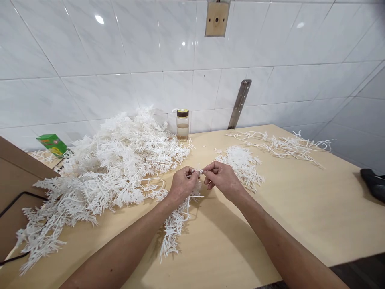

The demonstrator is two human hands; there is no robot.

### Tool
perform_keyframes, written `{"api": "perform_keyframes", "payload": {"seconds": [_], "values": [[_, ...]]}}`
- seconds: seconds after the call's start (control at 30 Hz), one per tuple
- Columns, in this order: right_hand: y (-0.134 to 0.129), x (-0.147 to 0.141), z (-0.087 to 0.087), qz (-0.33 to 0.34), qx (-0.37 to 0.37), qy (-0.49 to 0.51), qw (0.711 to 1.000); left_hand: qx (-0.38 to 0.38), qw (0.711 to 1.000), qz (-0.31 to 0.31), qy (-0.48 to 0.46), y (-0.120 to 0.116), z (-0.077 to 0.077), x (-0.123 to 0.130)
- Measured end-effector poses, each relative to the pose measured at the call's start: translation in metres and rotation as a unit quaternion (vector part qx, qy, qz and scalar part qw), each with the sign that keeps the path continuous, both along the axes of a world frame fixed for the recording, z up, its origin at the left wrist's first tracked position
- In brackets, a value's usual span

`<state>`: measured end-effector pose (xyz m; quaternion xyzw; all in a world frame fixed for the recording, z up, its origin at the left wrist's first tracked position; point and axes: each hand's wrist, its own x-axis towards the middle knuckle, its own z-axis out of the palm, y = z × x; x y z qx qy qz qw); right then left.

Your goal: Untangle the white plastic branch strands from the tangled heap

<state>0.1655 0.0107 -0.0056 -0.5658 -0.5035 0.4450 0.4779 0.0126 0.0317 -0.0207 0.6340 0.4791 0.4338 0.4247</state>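
My left hand [185,182] is closed, pinching a white plastic artificial foliage branch [174,228] near its top. The branch's feathery length hangs below that hand toward the front of the table. Close beside it on the right, my right hand [221,179] pinches a small tip of the same white foliage between thumb and fingertips. To the left spreads a large heap of white foliage branches [120,156]. Just behind my right hand lies a small pile of short white sprigs [242,164]. Bare white stems [279,144] lie farther back on the right.
A lidded bottle of liquid [182,125] stands by the tiled wall. At left are a green box [52,144] and a brown cardboard panel [21,192]. A metal bracket [240,104] leans at the wall behind the wooden table [315,212]. A black object [373,184] sits at the right edge.
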Motion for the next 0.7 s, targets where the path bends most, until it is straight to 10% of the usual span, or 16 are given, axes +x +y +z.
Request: {"api": "perform_keyframes", "payload": {"seconds": [0.7], "values": [[0.002,0.028,0.004,0.158,0.007,-0.042,0.986,0.108,0.979,-0.049,0.166,-0.006,0.008,-0.004]]}}
